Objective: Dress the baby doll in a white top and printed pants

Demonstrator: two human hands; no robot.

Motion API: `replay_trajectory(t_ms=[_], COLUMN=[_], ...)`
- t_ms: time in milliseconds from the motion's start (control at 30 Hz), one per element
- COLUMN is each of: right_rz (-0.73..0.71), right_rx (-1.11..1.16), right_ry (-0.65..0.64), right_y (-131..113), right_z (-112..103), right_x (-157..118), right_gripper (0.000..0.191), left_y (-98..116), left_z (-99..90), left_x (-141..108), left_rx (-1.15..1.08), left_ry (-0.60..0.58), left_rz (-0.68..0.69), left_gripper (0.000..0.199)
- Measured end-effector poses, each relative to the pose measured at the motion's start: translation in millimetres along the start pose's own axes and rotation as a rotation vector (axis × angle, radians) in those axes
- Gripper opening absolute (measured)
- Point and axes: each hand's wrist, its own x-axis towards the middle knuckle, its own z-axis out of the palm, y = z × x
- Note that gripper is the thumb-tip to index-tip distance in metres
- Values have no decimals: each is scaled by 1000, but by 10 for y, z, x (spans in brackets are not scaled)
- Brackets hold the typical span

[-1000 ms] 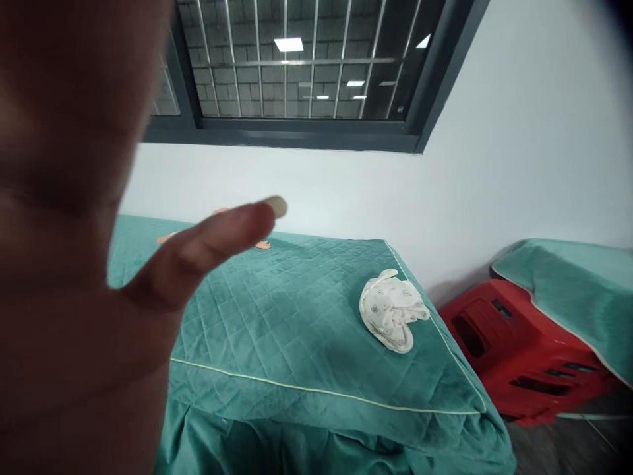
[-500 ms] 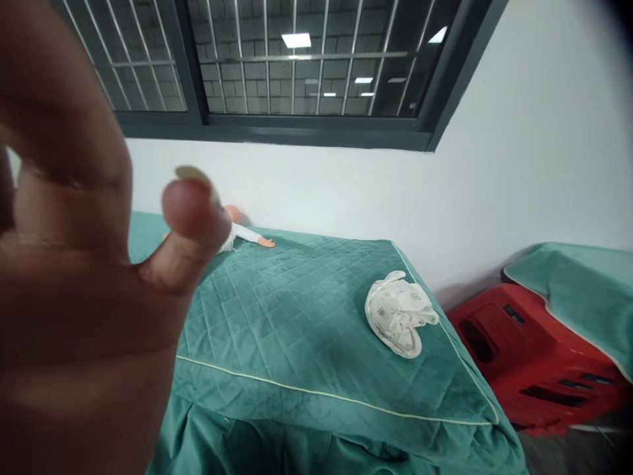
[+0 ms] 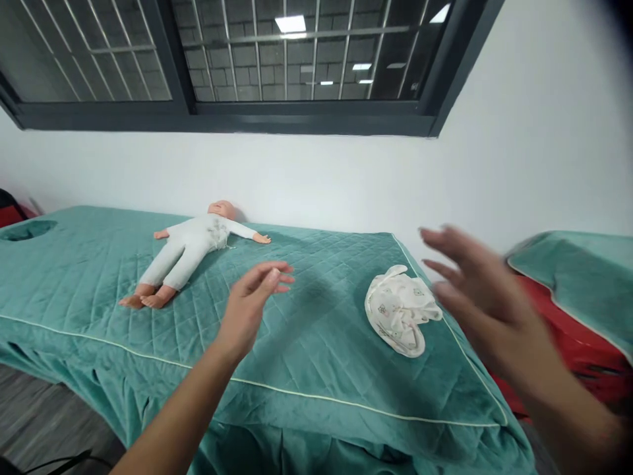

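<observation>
The left hand (image 3: 251, 305) is half curled and the right hand (image 3: 477, 290), blurred, is spread wide; both hold nothing, raised over the bed (image 3: 306, 336). Between them, nearer the right, the white printed cloth (image 3: 399, 310) lies crumpled on the bed. Beyond the left hand lies the doll (image 3: 190, 239), arms out, head by the wall (image 3: 316, 178). Above is the barred window (image 3: 306, 117).

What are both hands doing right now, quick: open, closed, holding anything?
Left hand: open, fingers loosely curled, holding nothing.
Right hand: open, a little blurred, holding nothing.
</observation>
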Motion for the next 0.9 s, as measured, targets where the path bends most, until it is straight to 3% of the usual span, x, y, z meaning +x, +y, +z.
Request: replay_trajectory(t_ms=[100,167,233,300,400,600,800,900], right_rz=[72,153,249,346,469,651,792,814], right_rx=[-278,-456,-537,-552,-502,-248,679,916], right_ry=[-82,-60,-34,-25,3,122,81,-28], right_y=[774,1274,1608,1747,1714,1491,1005,787], right_z=[54,26,11,60,236,591,1260,1654], right_x=[85,0,-112,-193,-233,-197,19,288], right_gripper=[60,57,55,50,44,43,35,28], left_y=[-722,-1088,-1298,-1391,-1442,-1492,-1449,-1457], left_z=[11,11,29,64,118,121,85,66], left_x=[146,233,317,411,564,686,611,590], left_rx=[80,205,397,587,693,527,344,257], left_ry=[-40,-79,-167,-240,-257,-198,-332,-346], left_rz=[-259,-338,-304,-199,-133,-209,-176,-64], left_gripper=[44,40,33,27,26,29,33,56])
